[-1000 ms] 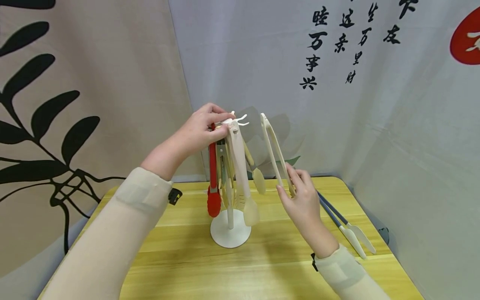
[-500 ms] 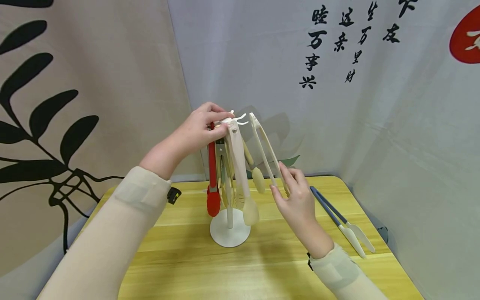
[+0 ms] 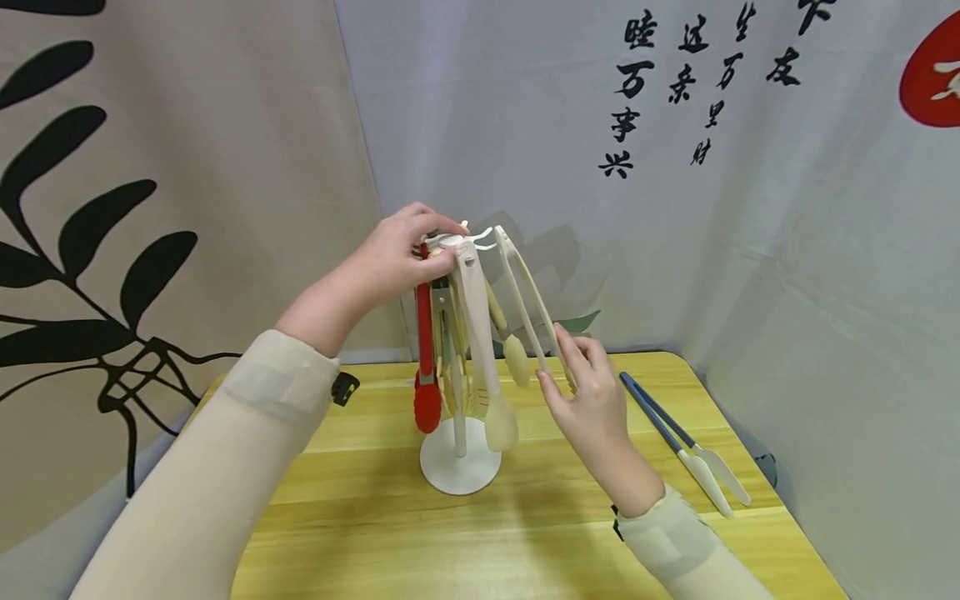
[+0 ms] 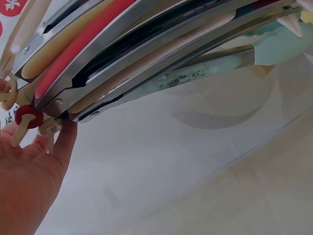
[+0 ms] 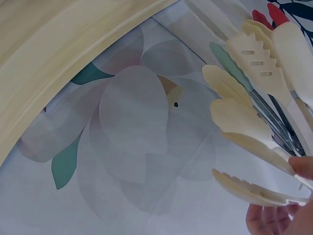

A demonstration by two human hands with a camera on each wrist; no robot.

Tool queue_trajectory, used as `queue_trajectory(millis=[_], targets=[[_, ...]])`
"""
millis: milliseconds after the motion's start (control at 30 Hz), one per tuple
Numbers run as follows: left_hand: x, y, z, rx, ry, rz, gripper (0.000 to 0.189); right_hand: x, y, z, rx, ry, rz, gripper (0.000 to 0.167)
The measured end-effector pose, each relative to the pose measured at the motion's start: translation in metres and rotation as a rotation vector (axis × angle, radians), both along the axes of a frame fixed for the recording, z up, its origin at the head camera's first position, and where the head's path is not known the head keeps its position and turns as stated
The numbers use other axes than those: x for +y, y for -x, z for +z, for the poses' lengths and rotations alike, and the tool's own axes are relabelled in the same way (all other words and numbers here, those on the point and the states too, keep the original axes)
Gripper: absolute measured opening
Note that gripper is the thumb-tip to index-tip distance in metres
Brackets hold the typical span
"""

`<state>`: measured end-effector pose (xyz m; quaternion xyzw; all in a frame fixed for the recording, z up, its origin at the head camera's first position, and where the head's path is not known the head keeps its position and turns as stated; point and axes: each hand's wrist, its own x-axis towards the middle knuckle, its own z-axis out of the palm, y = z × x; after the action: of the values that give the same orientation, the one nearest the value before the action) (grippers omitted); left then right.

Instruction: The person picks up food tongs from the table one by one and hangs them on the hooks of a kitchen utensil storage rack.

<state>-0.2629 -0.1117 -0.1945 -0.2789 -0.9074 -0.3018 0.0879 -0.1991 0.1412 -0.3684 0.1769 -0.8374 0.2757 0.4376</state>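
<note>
My left hand [image 3: 405,250] grips the hooked top of a white utensil stand [image 3: 442,482], thumb in front and fingers behind. In the left wrist view, fingers of that hand [image 4: 27,186] lie right at the hooks, where a red loop [image 4: 21,115] hangs. Several tongs hang around the stand, among them red tongs [image 3: 427,404] and white tongs [image 3: 480,333]. My right hand [image 3: 596,404] pinches cream tongs [image 3: 536,290] low near their heads, hinge end up at the hook tips. Their toothed jaw shows between the right thumb and fingers in the right wrist view.
Blue-handled tongs [image 3: 667,425] with pale heads lie on the wooden table [image 3: 375,533] at the right. Behind stands a grey cloth backdrop [image 3: 487,108] printed with leaves and writing.
My right hand has carried the cream tongs left, bringing their top from beside the stand to the hook tips. The left hand stays at the stand's top.
</note>
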Motion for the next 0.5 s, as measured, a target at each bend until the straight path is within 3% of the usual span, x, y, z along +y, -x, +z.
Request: queue_trajectory(millis=[500], targets=[[-0.0004,-0.0034,0.0106,-0.01,0.036,0.036,0.031,-0.0017,0.0025,-0.0033,0.076,-0.012,-0.03,0.066]])
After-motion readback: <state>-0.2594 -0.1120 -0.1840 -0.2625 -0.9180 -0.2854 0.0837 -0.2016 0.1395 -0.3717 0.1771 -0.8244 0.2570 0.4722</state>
